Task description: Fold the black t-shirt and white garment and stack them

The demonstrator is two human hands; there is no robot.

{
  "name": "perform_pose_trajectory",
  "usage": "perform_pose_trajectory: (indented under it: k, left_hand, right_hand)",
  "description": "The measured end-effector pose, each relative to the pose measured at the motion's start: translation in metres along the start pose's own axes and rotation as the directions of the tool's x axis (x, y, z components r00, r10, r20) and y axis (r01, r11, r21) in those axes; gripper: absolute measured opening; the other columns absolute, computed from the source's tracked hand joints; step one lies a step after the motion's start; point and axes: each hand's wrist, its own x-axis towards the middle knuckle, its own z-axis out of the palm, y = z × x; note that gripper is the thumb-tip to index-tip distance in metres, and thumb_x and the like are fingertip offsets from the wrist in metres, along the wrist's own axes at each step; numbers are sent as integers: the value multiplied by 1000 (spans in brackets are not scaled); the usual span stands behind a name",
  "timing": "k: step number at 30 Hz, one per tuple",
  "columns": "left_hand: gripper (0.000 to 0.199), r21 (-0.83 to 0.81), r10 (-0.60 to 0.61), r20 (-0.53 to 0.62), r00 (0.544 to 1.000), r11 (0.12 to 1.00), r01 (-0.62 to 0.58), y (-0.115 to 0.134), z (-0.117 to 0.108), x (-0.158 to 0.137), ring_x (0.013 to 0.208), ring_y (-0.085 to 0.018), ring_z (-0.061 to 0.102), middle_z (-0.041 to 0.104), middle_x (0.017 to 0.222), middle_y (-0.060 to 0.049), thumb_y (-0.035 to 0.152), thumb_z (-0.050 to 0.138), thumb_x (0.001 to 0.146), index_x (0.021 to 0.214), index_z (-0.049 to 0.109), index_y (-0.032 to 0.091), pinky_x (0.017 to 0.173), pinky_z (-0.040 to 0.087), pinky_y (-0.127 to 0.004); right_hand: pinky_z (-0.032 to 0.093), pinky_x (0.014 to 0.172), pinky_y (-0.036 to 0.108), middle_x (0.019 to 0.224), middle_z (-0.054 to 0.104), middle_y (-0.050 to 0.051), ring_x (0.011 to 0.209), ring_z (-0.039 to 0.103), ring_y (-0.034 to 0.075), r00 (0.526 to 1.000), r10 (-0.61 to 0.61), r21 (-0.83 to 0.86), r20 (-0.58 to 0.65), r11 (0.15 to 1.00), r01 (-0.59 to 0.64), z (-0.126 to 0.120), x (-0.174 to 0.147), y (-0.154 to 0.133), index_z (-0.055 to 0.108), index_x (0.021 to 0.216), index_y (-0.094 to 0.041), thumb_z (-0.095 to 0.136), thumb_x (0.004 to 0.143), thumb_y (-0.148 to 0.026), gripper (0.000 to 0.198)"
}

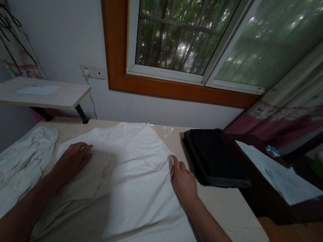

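A white T-shirt (140,188) lies spread over the table, its neckline toward the wall and its right sleeve folded inward across the upper part. My left hand (73,159) rests on the left side of the shirt, fingers loosely stretched over a folded flap of cloth; it grips nothing that I can see. At the shirt's right edge, my right hand (184,179) pinches the fabric between thumb and fingers. Part of the lower shirt falls in shadow, and its bottom runs out of view.
Crumpled white cloth (12,169) lies at the left. A stack of folded black clothes (216,157) sits on the light table (233,213) at the right. A small raised shelf (29,91) stands at the back left, below a wall socket (93,72). White paper (280,175) lies on a dark surface.
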Motion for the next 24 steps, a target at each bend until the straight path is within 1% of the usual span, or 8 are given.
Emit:
perform_pose_trajectory:
  k: [2, 5, 11, 14, 16, 18, 21, 24]
  left_hand:
    - [46, 0, 3, -6, 1000, 1000, -3, 0, -3, -5, 124, -27, 55, 61, 131, -13, 42, 38, 102, 134, 61, 19, 114, 41, -44]
    - [47, 15, -7, -15, 1000, 1000, 7, 3, -5, -11, 124, -28, 55, 61, 133, -15, 41, 37, 102, 134, 61, 17, 114, 40, -45]
    - [49, 105, -97, -10, 995, 990, 97, 20, -1, -25, 133, -30, 52, 58, 142, -18, 41, 38, 102, 139, 58, 17, 118, 35, -49]
    - [53, 160, -192, -19, 981, 968, 192, 40, 1, -35, 142, -34, 45, 51, 152, -21, 42, 33, 104, 146, 53, 17, 119, 26, -62]
    - [55, 182, -274, -7, 962, 945, 270, 55, 2, -41, 147, -37, 38, 44, 159, -21, 42, 28, 105, 151, 48, 19, 116, 21, -75]
    - [55, 186, -343, 34, 939, 925, 332, 68, 3, -45, 151, -38, 31, 37, 163, -19, 42, 25, 106, 154, 45, 22, 112, 18, -82]
    - [55, 195, -384, 96, 918, 912, 361, 76, 2, -47, 155, -37, 24, 32, 167, -16, 42, 24, 106, 156, 43, 25, 111, 19, -83]
    - [55, 213, -361, 118, 925, 919, 332, 66, -1, -45, 155, -37, 25, 31, 168, -14, 43, 29, 105, 156, 42, 27, 114, 22, -78]
  right_hand:
    - [53, 66, 28, 119, 65, 13, 82, 72, 21, 1000, -9, -9, 11, 1000, 9, -1, 11, 0, 29, 160, -26, 38, 102, -17, 59]
    - [52, 68, 28, 119, 65, 13, 83, 72, 21, 999, -43, -23, 11, 999, 43, -3, 29, 1, 28, 160, -27, 35, 105, -19, 57]
    - [52, 71, 29, 122, 64, 12, 86, 72, 22, 994, -107, -52, 17, 993, 107, -4, 70, 2, 26, 162, -30, 32, 105, -19, 58]
    - [52, 73, 30, 124, 64, 13, 89, 72, 23, 990, -139, -56, 16, 989, 139, -3, 89, 3, 25, 162, -31, 31, 106, -20, 58]
    - [52, 74, 31, 126, 63, 13, 91, 72, 24, 985, -172, -52, 21, 984, 173, -3, 101, 3, 24, 163, -31, 31, 106, -22, 57]
    - [52, 77, 30, 129, 63, 13, 94, 72, 24, 981, -193, -44, 25, 980, 194, -3, 110, 3, 24, 163, -31, 32, 106, -23, 57]
    - [52, 79, 29, 131, 62, 14, 97, 72, 24, 984, -177, -43, 34, 983, 178, -2, 118, 3, 23, 163, -31, 32, 107, -25, 57]
    - [52, 78, 29, 130, 62, 14, 97, 71, 23, 991, -137, -37, 4, 990, 137, 1, 115, 3, 23, 163, -30, 29, 108, -30, 54]
